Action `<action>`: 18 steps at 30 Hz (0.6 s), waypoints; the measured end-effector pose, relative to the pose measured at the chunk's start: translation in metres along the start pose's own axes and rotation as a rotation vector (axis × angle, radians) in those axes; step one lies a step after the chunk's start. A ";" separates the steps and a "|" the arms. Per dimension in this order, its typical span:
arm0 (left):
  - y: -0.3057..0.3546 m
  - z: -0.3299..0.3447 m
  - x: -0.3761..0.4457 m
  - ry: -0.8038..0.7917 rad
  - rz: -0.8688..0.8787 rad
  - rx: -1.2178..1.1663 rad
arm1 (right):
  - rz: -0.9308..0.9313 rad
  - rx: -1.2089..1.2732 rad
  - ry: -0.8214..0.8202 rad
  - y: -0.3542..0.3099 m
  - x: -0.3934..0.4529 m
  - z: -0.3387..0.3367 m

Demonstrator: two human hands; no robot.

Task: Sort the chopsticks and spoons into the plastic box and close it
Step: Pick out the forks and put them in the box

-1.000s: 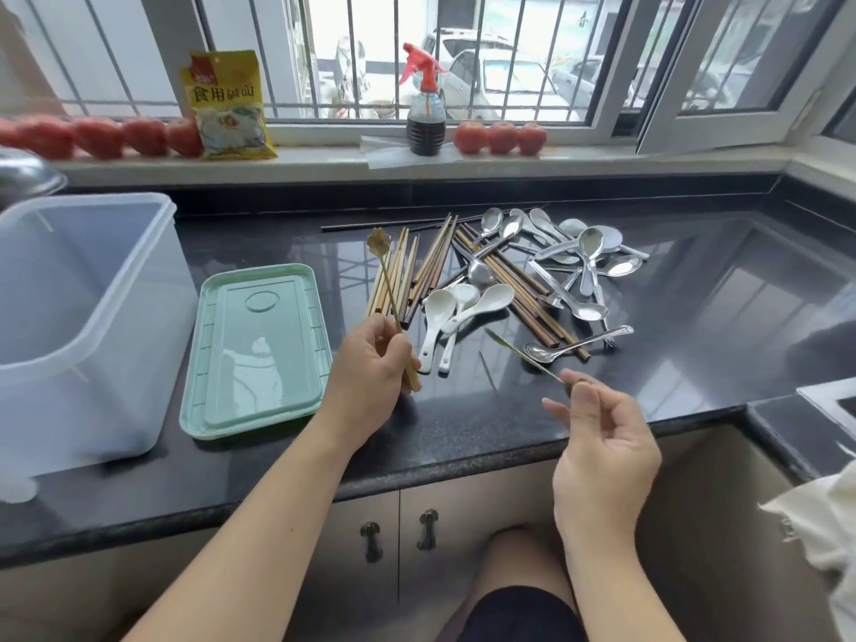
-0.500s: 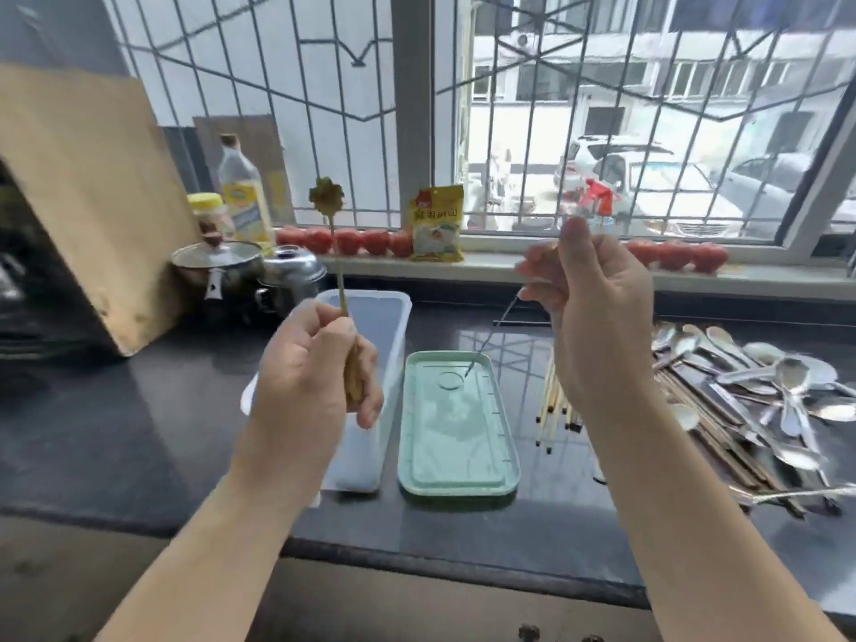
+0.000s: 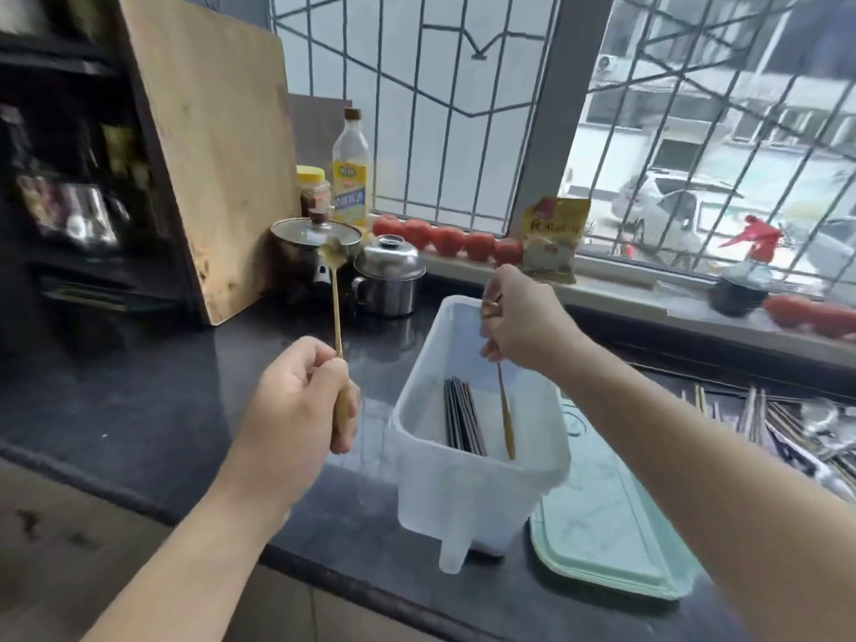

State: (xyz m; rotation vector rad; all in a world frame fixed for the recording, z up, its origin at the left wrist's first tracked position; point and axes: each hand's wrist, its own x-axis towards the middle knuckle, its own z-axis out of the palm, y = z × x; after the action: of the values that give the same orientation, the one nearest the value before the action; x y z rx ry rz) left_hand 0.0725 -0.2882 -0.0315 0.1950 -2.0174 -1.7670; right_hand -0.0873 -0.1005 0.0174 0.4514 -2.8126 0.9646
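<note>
The right hand (image 3: pixel 523 317) pinches a thin gold spoon (image 3: pixel 505 410) by its bowl end, handle hanging into the plastic box (image 3: pixel 463 484) beside dark chopsticks (image 3: pixel 461 419). The left hand (image 3: pixel 296 410) grips a second gold spoon (image 3: pixel 336 308) upright, left of the box. Both look light, stiff and slippery, so gripping mid-handle seems safest.

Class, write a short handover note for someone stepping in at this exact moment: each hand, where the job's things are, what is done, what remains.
Left hand grips a gold spoon upright, left of the plastic box.
Right hand holds a second gold spoon handle-down inside the box.
Done: dark chopsticks already lie in the box.
Left: drop both spoons in, sort the pile of chopsticks and spoons on the counter at right, then fit the green lid, now lying beside the box.
</note>
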 end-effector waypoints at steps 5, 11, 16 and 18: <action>-0.004 0.008 0.016 -0.013 -0.012 -0.050 | 0.130 -0.222 -0.247 0.010 0.043 0.018; -0.003 0.019 0.027 -0.039 0.001 -0.002 | 0.086 -0.757 -0.535 0.025 0.060 0.040; -0.003 0.022 0.032 -0.084 -0.008 0.146 | -0.064 -1.009 -0.635 0.033 0.064 0.054; -0.003 0.024 0.032 -0.095 -0.015 0.182 | -0.065 -1.044 -0.650 0.034 0.063 0.059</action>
State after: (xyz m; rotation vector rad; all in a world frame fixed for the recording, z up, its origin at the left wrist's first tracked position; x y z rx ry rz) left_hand 0.0335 -0.2797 -0.0288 0.1863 -2.2512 -1.6297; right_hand -0.1595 -0.1267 -0.0344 0.7480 -3.2452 -0.8447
